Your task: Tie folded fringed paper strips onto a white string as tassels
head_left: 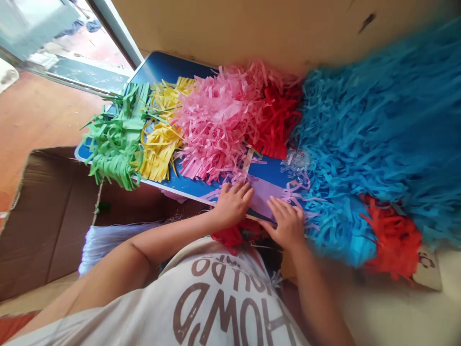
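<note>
A sheet of purple tissue paper (264,194) with fringed ends lies flat on the blue tabletop (261,169), near its front edge. On its left end rests my left hand (233,204), palm down with the fingers stretched out. My right hand (287,221) lies on the right part of the sheet, fingers extended and thumb apart toward the table edge. Purple strips stick out beyond both hands. Just behind the sheet are pink fringed paper (219,120) and a red fringed bundle (275,120).
Green fringe (118,137) and yellow fringe (162,139) lie at the table's left. A large blue fringe pile (360,139) fills the right, with orange-red fringe (392,238) in front. A cardboard box (50,211) stands at lower left; a wall (234,29) rises behind.
</note>
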A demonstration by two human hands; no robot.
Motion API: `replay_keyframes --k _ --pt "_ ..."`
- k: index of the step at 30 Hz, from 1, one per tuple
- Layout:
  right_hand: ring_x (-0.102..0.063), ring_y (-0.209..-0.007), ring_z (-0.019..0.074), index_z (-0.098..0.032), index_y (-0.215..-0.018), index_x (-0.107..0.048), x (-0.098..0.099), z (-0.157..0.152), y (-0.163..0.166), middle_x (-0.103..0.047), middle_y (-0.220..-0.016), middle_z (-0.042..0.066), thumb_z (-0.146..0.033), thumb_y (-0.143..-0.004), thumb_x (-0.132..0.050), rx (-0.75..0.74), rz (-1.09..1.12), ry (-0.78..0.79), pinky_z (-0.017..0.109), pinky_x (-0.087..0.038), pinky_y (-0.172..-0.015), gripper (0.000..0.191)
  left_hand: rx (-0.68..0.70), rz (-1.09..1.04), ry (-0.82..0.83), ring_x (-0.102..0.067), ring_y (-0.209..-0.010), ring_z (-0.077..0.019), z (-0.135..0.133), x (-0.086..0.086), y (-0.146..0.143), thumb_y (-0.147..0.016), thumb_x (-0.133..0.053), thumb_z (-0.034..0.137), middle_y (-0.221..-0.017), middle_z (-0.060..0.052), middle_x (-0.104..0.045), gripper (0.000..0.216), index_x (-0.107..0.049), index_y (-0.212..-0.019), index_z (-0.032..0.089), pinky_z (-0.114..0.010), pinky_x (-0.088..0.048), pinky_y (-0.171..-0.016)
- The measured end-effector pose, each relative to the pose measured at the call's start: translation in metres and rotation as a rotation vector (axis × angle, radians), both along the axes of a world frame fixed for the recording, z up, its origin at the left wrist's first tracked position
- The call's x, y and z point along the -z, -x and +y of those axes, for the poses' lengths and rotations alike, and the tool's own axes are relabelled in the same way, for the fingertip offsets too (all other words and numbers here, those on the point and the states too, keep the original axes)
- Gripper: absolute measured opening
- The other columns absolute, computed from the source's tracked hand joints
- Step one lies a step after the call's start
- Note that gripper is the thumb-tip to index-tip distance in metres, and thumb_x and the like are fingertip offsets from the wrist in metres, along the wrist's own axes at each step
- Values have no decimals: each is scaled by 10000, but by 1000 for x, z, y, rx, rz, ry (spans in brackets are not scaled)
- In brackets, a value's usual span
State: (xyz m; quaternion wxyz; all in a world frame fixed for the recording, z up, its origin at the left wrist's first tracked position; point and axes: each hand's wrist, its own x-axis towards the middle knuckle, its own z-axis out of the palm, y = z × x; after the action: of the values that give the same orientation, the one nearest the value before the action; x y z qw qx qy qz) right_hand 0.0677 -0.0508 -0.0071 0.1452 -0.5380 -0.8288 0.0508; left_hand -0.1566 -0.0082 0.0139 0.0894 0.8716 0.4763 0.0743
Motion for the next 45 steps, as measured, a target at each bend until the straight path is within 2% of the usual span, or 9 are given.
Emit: replay_keyframes --k 3,7,9,11,14,19,23,32,45 --pt "-619 -1149 292 -236 -1184 -655 -3 1 -25 -701 -1228 102 -518 -918 -581 103 -18 -106 485 -326 -1020 394 -27 19 15 -515 -1299 -292 9 -5 17 -1001 -419 275 -1448 -61 -558 354 -615 -1294 297 -528 -360 -1040" --pt "-648 -1090 321 -227 -1049 -696 -22 -8 -49 -744 -1077 105 -425 -921 -577 417 17 -351 508 -402 -959 264 -26 26 18 -505 -1299 -308 10 -3 23 -991 -445 277 -1436 -49 -569 339 -656 -1254 314 -544 -333 -1044" --pt "-620 -1160 327 -212 -1183 -643 -30 -12 -40 -704 -1177 141 -434 -888 -601 344 91 -365 502 -438 -960 372 -19 25 15 -510 -1291 -310 10 -3 22 -987 -449 276 -1421 -54 -582 334 -667 -1238 307 -541 -332 -1041" --pt "-585 -1236 301 -195 -1298 -556 -31 -12 -20 -644 -1303 150 -431 -867 -619 67 140 -227 484 -435 -1007 496 -10 27 16 -520 -1278 -306 11 -5 22 -987 -446 275 -1407 -61 -591 330 -675 -1223 297 -536 -336 -1038" --pt "-624 -1198 233 -190 -1220 -585 -21 -1 7 -675 -1275 112 -251 -911 -564 -141 131 -85 426 -396 -1025 316 -10 55 17 -528 -1267 -317 9 -16 24 -979 -446 247 -1338 -93 -635 316 -701 -1165 253 -543 -343 -1026" --pt "-702 -1023 183 -205 -997 -678 -12 17 10 -765 -1058 39 -170 -962 -527 -84 162 -88 364 -361 -902 159 49 11 -90 -451 -1352 -307 -1 -31 16 -957 -485 217 -1390 -115 -587 329 -635 -1249 236 -525 -290 -1084" --pt "-708 -965 177 -227 -1007 -711 -13 21 -7 -770 -1013 31 -241 -983 -528 -48 230 -20 354 -366 -893 185 196 -67 65 -614 -1082 -223 18 -17 6 -983 -457 220 -1025 -61 -735 246 -698 -1033 224 -482 -256 -1105" --pt "-597 -640 206 -234 -836 -728 -2 42 -16 -734 -749 48 -442 -933 -536 421 267 22 320 -419 -681 300 -121 -146 203 -641 -851 -228 53 0 -3 -953 -523 381 -797 -50 -725 269 -717 -932 196 -415 -332 -869" --pt "-594 -684 209 -210 -721 -658 1 51 -7 -716 -749 61 -295 -871 -606 409 103 -73 322 -368 -665 180 -158 -8 132 -619 -699 -227 61 1 -19 -922 -489 346 -618 -71 -670 342 -675 -697 168 -423 -306 -780"
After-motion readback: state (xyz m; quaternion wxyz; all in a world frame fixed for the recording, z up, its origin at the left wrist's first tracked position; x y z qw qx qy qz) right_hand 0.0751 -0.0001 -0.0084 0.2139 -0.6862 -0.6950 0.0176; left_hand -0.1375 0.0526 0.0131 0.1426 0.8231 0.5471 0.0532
